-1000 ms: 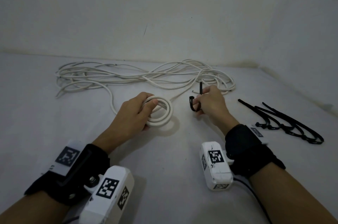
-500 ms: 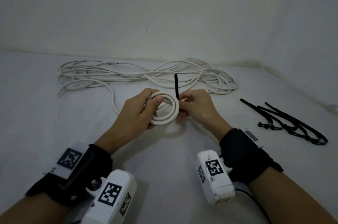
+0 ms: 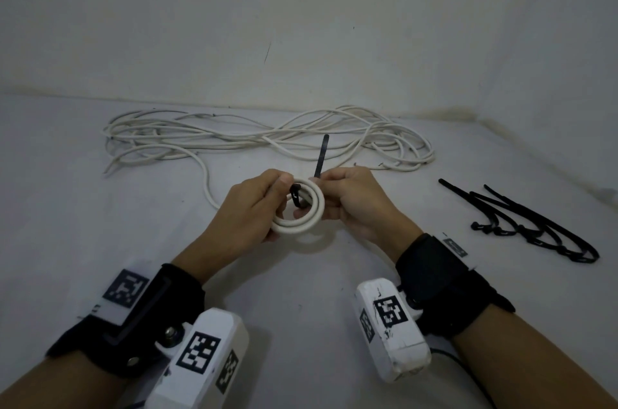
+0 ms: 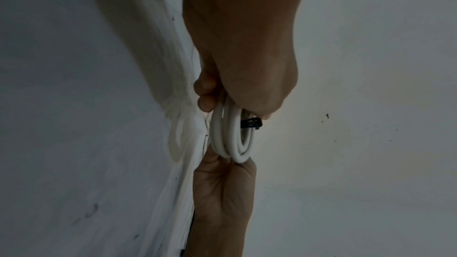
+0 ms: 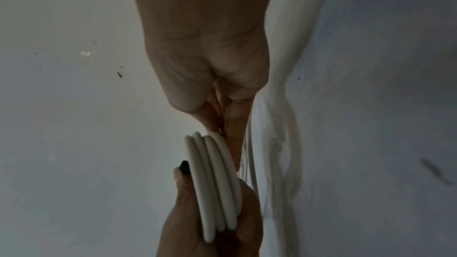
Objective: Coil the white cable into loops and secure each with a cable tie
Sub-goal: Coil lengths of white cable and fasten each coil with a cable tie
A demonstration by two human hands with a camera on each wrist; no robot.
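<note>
A small coil of white cable [image 3: 302, 219] [image 4: 232, 140] [image 5: 215, 183] is held just above the table. My left hand [image 3: 284, 201] grips its left side, thumb on top. A black cable tie [image 3: 321, 158] passes through the coil. Its tail stands up behind the coil, and its head [image 3: 296, 198] [image 4: 251, 123] [image 5: 184, 166] lies inside the ring by my left thumb. My right hand [image 3: 321, 188] pinches the tie against the coil's right edge. The rest of the white cable [image 3: 267, 137] lies in a loose heap behind and runs to the coil.
A bunch of spare black cable ties [image 3: 535, 224] lies on the white table [image 3: 100, 224] to the right. A plain wall rises behind the cable heap and at the far right. Both wrists carry black straps with white camera boxes.
My right hand has carried the tie left from open table to the coil. The tie's head now shows inside the ring, under my left thumb. The coil has lifted slightly.
</note>
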